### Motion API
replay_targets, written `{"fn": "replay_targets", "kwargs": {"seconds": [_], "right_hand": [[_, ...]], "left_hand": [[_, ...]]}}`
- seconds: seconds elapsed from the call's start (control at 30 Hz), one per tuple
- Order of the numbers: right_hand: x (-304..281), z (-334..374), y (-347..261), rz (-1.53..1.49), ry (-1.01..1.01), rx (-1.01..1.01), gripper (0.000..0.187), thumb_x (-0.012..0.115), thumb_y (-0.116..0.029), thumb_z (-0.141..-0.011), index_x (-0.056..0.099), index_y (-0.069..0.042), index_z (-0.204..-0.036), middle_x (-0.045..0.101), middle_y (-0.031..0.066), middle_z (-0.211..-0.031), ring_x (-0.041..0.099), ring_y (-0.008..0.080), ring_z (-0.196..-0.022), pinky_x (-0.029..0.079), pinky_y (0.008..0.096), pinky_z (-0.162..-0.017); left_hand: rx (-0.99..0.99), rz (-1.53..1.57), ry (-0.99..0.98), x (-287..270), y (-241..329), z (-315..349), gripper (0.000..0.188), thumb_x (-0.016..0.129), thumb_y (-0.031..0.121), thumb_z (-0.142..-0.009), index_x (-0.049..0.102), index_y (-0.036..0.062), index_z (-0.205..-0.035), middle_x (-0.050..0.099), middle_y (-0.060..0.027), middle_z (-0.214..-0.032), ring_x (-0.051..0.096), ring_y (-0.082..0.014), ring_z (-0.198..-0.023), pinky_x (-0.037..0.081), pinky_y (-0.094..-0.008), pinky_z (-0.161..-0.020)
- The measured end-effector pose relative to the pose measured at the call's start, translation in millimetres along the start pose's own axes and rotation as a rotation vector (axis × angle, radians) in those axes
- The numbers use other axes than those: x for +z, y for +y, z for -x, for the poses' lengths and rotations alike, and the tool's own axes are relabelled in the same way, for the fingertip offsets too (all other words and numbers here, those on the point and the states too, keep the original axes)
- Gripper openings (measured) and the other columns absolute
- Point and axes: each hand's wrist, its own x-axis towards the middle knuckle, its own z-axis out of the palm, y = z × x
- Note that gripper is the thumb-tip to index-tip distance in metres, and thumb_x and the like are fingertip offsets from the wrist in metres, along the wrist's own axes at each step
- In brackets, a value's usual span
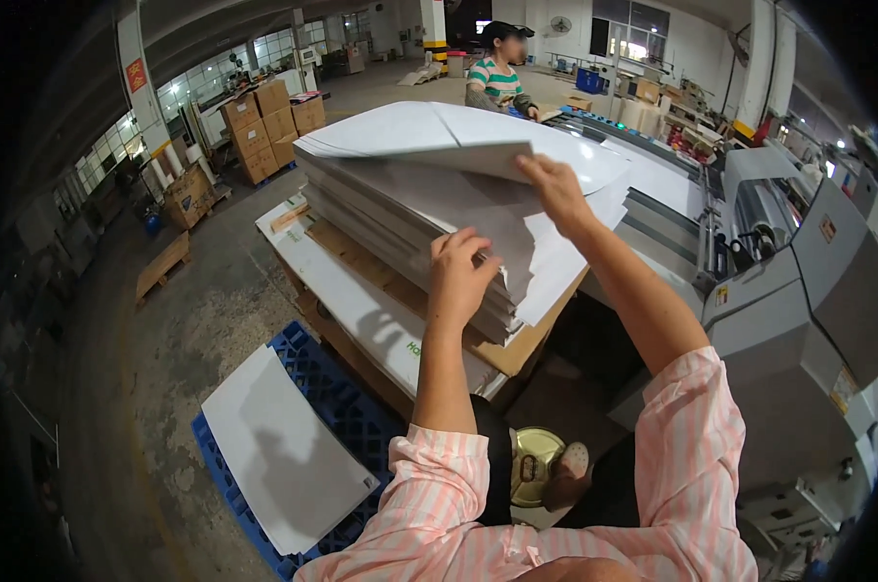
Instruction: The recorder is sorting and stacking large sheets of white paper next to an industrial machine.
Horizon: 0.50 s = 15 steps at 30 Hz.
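A tall stack of large white sheets [361,209] stands in front of me on a board-topped base. Pinched between the thumb and fingers of my right hand [557,194] is the lifted near corner of the top sheet [439,155], which curls up and back over the stack. Against the stack's near side is my left hand [461,267], its fingers bent and apart, with no sheet visibly held. The sheet edges beside it are uneven and fanned out.
On the floor at left, a blue plastic pallet [289,339] carries white sheets [284,451]. A large grey machine [779,291] stands close at right. Cardboard boxes [255,145] are piled farther back. Beyond the stack, another person [502,82] in a striped top stands by the machine.
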Motion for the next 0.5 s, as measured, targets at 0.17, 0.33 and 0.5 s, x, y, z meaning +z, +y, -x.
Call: {"fn": "replay_targets", "kwargs": {"seconds": [0.17, 0.33, 0.5], "right_hand": [[14.1, 22.0, 7.0, 0.343, -0.009, -0.44, 0.028, 0.055, -0.027, -0.088, 0.064, -0.003, -0.1, 0.065, 0.0126, -0.091, 0.06, 0.0243, -0.073, 0.046, 0.0323, -0.07], [5.2, 44.4, 7.5, 0.514, -0.261, -0.314, 0.024, 0.054, -0.021, -0.088, 0.064, -0.003, -0.1, 0.062, 0.0135, -0.104, 0.059, 0.03, -0.092, 0.045, 0.0353, -0.079], [-9.7, 43.9, 5.2, 0.402, -0.286, -0.234, 0.022, 0.053, -0.018, -0.089, 0.065, -0.003, -0.1, 0.062, 0.0106, -0.105, 0.057, 0.0281, -0.095, 0.045, 0.0346, -0.082]], "left_hand": [[0.046, -0.165, -0.149, -5.9, -4.9, 6.5, 0.042, 0.07, 0.018, -0.068, 0.062, 0.0013, -0.105, 0.05, -0.0188, -0.123, 0.037, -0.0349, -0.119, 0.032, -0.0407, -0.1], [0.021, -0.181, -0.139, -10.0, -3.0, 7.0, 0.041, 0.07, 0.017, -0.068, 0.062, 0.0023, -0.106, 0.05, -0.0192, -0.123, 0.037, -0.0351, -0.119, 0.033, -0.0412, -0.1], [0.018, -0.128, -0.176, -14.7, -0.2, 4.3, 0.038, 0.067, 0.018, -0.07, 0.064, 0.0074, -0.106, 0.05, -0.0173, -0.123, 0.037, -0.0342, -0.119, 0.036, -0.0401, -0.097]]}}
